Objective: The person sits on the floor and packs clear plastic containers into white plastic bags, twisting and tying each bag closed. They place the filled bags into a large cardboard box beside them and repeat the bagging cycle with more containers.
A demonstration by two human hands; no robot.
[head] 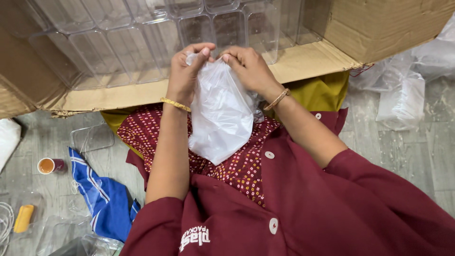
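step: left hand (182, 71) and right hand (246, 66) are pinching the mouth of a white plastic bag (220, 116), both grips clamped on it, bag hanging over the lap | next: likely calling for fingertips parting its thin layers | surroundings: cardboard box (303, 59) of clear containers (123, 42) lying ahead, grey floor (417, 151), blue cloth (106, 194), small cup (47, 166)

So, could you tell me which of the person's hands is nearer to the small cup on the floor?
Left. The left hand pinches the top of the white plastic bag, on the same side as the cup; the right hand grips the bag's other edge, farther away.
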